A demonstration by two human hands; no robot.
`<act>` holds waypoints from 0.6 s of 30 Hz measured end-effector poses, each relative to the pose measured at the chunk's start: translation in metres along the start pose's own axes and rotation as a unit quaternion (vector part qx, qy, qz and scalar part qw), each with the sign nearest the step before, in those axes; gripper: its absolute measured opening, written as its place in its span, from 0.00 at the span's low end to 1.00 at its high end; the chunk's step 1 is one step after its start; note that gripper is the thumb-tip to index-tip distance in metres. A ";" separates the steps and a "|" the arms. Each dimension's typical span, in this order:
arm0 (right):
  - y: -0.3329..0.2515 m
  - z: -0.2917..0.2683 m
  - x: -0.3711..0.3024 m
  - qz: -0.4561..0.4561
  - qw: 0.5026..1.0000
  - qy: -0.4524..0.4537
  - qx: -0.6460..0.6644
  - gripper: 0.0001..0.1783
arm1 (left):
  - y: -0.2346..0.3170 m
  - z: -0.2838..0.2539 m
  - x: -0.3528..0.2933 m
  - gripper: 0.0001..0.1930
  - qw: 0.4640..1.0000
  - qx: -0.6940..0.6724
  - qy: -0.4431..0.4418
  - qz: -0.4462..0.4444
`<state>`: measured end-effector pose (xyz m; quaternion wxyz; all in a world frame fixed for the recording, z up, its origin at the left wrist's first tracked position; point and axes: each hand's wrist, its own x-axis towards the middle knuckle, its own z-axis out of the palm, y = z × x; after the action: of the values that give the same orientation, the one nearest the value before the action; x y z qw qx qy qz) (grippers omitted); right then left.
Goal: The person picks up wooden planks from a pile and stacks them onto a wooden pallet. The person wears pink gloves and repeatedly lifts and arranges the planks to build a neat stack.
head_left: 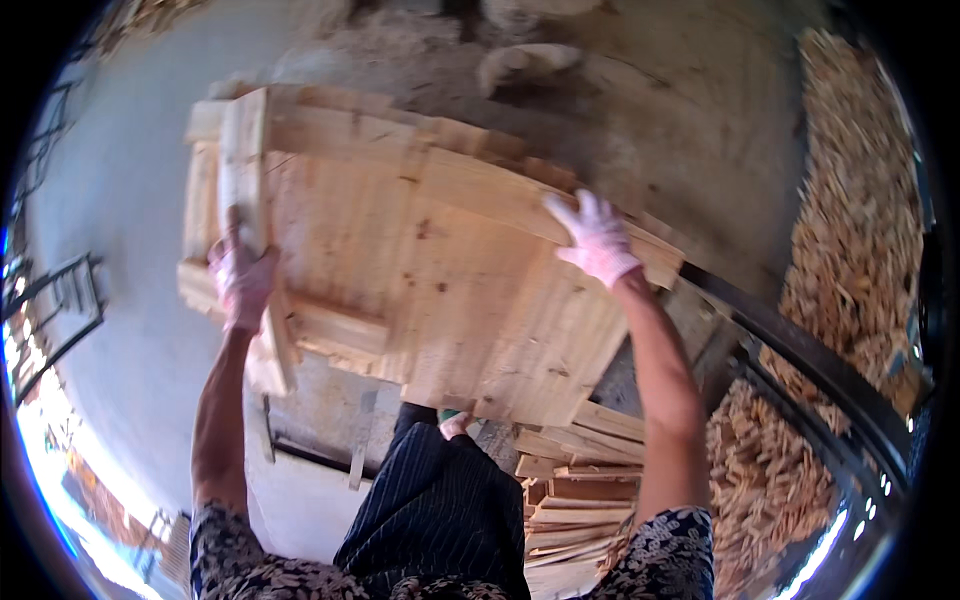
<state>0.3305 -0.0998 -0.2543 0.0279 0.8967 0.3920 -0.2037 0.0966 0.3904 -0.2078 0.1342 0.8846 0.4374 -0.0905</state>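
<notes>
A broad panel of pale wooden planks (455,290) lies in front of me, its surface marked with knots. Both hands wear pinkish gloves. Along the panel's left end runs a narrow wooden board (243,160), and my left hand (242,280) grips it across its width, thumb on the right side. A long wooden strip (480,190) lies along the far edge. My right hand (598,240) rests on that strip near its right end, fingers spread apart. A short wooden strip (335,325) sits at the panel's near left.
Stacked wooden slats (585,500) stand right of my legs. A dark metal bar (800,340) runs off to the right. Large heaps of wood pieces (850,190) lie beyond it. A metal frame (65,310) stands at the far left; a pale lump (525,65) lies on the floor ahead.
</notes>
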 end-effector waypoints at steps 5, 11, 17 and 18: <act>-0.004 -0.001 -0.001 0.047 0.998 -0.034 -0.018 0.51 | 0.065 0.008 -0.053 0.52 0.991 -0.076 -0.091 0.068; 0.001 0.019 -0.008 0.033 0.999 0.020 0.002 0.52 | 0.085 0.089 -0.059 0.55 0.995 0.077 -0.018 0.053; -0.021 0.004 -0.031 0.051 0.990 0.134 0.006 0.45 | 0.114 0.040 -0.065 0.56 0.986 -0.107 -0.126 -0.031; -0.024 0.006 -0.043 0.046 0.982 0.181 0.029 0.44 | 0.109 0.025 -0.084 0.55 0.963 -0.223 -0.148 -0.033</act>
<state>0.2855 -0.1143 -0.2402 -0.0598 0.9361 0.3432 -0.0479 0.1319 0.2557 -0.1906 0.3878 0.7944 0.4506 -0.1249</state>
